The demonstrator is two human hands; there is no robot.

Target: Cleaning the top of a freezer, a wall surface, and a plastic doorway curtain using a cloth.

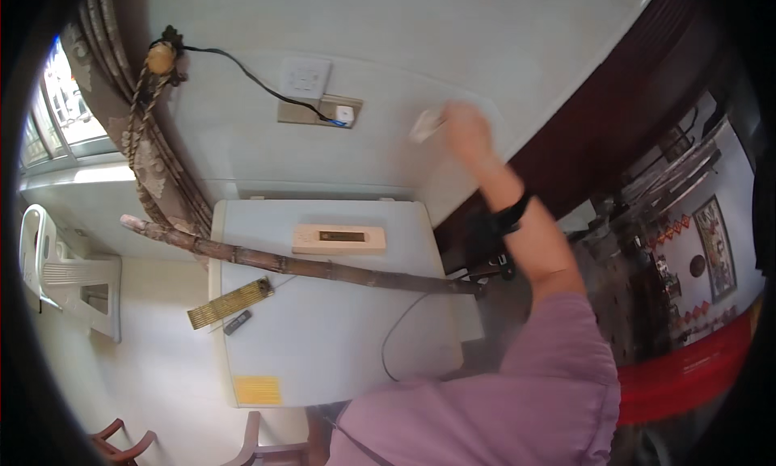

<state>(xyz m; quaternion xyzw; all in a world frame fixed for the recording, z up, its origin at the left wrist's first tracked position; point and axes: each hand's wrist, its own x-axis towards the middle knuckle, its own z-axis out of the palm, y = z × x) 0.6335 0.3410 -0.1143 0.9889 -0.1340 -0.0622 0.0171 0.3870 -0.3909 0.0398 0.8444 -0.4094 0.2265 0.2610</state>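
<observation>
My right hand is raised in front of the pale wall, with a black watch on its wrist. Blurred by motion, it grips a small whitish piece, perhaps a cloth or tissue, close to the wall. To its left are a beige socket plate holding a white plug adapter and, above that, a white switch plate. My left hand is out of view. Before me stands a white chest freezer, apparently, with a long sugarcane stalk lying across its lid.
On the lid lie a beige oblong box, a gold ribbed strip overhanging the left edge, and a small dark object. A black cable runs along the wall. White plastic chairs and a wooden chair stand left.
</observation>
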